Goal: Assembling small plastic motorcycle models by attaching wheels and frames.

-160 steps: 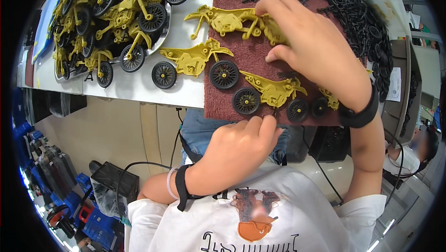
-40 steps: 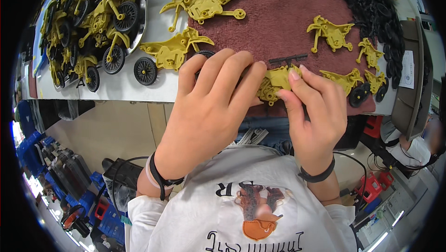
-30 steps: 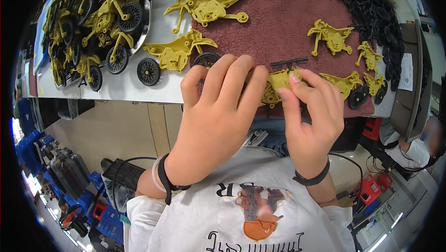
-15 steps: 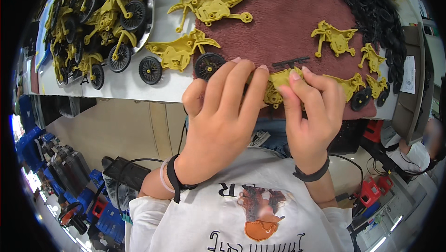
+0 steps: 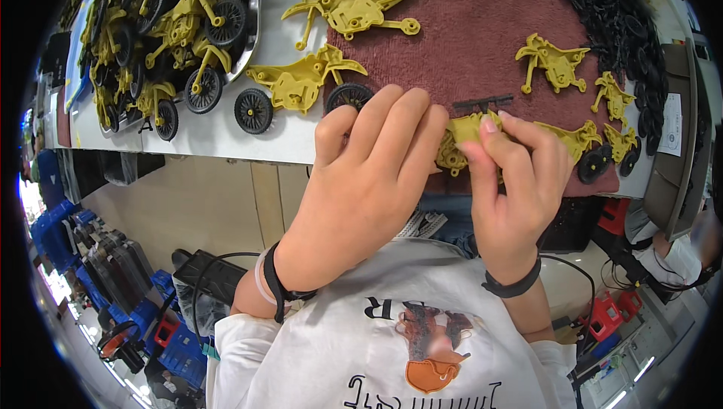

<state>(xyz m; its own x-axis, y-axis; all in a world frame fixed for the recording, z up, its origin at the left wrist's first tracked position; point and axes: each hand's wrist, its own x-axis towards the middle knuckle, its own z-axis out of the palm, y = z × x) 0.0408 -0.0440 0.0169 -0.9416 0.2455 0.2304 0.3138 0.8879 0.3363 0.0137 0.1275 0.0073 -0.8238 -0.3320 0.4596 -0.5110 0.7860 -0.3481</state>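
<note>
At the cloth's near edge, a yellow plastic toy motorcycle body half [image 5: 462, 132] is between my hands. My right hand [image 5: 521, 183] pinches its upper part between thumb and fingertips. My left hand [image 5: 376, 154] curls over its left end, fingers side by side; their tips and whatever lies beneath them are hidden. A thin black toy part [image 5: 483, 101] lies just beyond the held piece. Left of my left hand, another yellow motorcycle half [image 5: 290, 86] rests between two black spoked wheels [image 5: 254, 111], one partly covered by my fingers.
Finished-looking toy motorcycles [image 5: 181, 25] are heaped on a tray at the far left. More yellow halves [image 5: 553, 62] lie on the red-brown cloth [image 5: 452, 40]. Small black parts [image 5: 595, 2] and wheels pile along the right. A grey bin [image 5: 681, 153] stands beyond the table's right edge.
The fingers of my left hand have drawn closer together over the yellow half. My right hand keeps its pinch. The whole view has shifted slightly.
</note>
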